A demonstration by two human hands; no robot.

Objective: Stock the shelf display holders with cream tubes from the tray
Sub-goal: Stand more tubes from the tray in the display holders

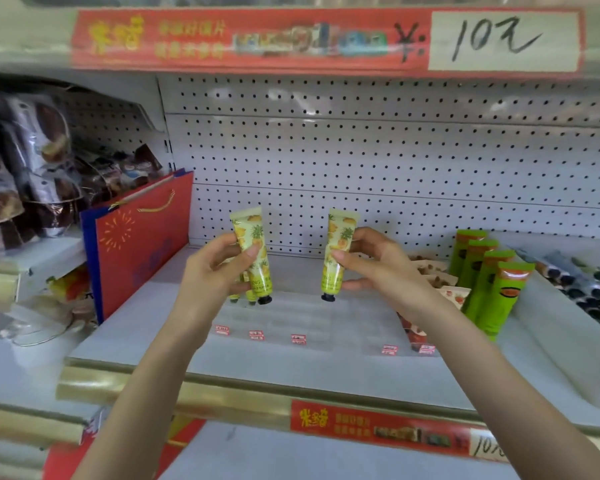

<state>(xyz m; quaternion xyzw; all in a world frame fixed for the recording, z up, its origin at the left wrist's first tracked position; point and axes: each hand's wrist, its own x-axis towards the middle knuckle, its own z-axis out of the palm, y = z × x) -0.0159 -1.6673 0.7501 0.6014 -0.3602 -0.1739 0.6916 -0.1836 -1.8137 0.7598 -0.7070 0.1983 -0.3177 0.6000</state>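
Yellow-green tube bunch (250, 227): left grip (219, 270) clasps | single tube (339, 227): right grip (373, 263) pinches | upright, caps (328, 297) down

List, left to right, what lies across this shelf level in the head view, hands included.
dark snack packets → red gift bag → left hand gripping pineapple cream tubes → right hand pinching one pineapple cream tube → green tubes → dark tubes

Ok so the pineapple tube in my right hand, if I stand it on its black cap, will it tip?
Probably tips: the tube is tall and its black cap is narrower than the body. It looks light, since the right hand merely pinches it. The flat crimped top suggests a soft body that likely dents.
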